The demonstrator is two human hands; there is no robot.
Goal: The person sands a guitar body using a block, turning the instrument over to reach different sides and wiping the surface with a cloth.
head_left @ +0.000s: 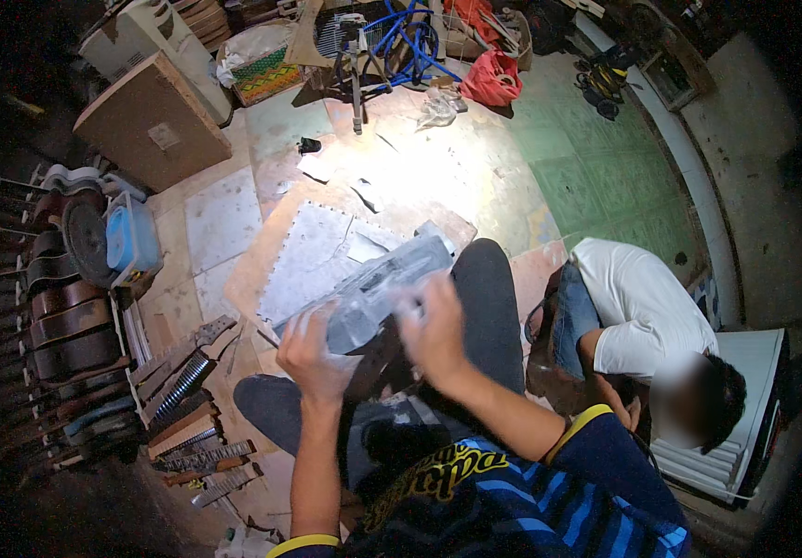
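Observation:
A long, grey, dusty block-like piece (pixel 392 281) lies slantwise across my lap, its far end up and to the right. Its exact kind I cannot make out. My left hand (pixel 313 352) grips its near left end, fingers over the top edge. Against its right side is my right hand (pixel 431 325), blurred, with the fingers curled in; whatever they hold is hidden. Beyond the piece, a white sheet with a dotted border (pixel 303 251) lies on a brown board (pixel 250 279) on the floor.
Metal springs (pixel 180 389) and wooden strips lie at the left, by a rack of curved brown pieces (pixel 71 325) and a blue tub (pixel 131 237). A person in a white shirt (pixel 648 302) crouches close on my right. Blue hose (pixel 410 46) and a red bag (pixel 492 82) are at the back.

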